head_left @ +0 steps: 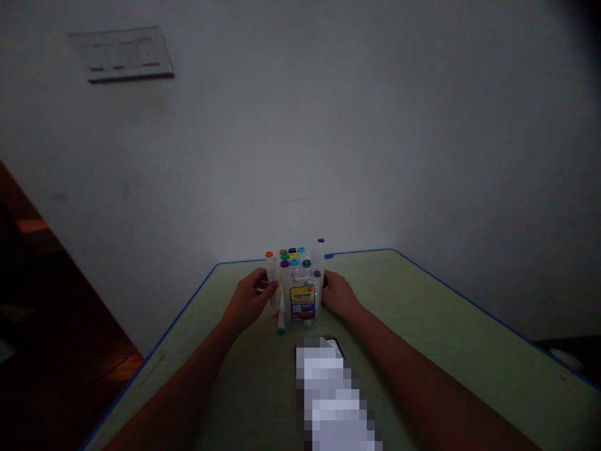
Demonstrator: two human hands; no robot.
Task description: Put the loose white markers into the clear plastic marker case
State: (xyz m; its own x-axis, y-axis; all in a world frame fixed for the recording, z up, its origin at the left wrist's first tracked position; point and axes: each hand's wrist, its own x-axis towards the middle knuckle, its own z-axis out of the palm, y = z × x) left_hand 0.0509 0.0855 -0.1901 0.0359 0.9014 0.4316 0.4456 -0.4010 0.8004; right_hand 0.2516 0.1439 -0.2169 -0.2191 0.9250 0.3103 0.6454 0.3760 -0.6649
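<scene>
A clear plastic marker case [303,294] with a yellow label stands upright at the far middle of the green table [422,351]. Several markers with coloured caps stick up out of it. My left hand [248,300] grips an orange-capped marker [271,275] held upright against the case's left side. My right hand [339,294] rests on the case's right side, by a purple-capped marker [321,250] standing up there. A green-tipped marker [281,321] lies on the table in front of the case, between my hands.
A phone [328,344] lies on the table just in front of the case, partly under a blurred patch. The table has a blue edge and meets a white wall. A switch plate [124,53] hangs high on the wall. Dark wood flooring lies left.
</scene>
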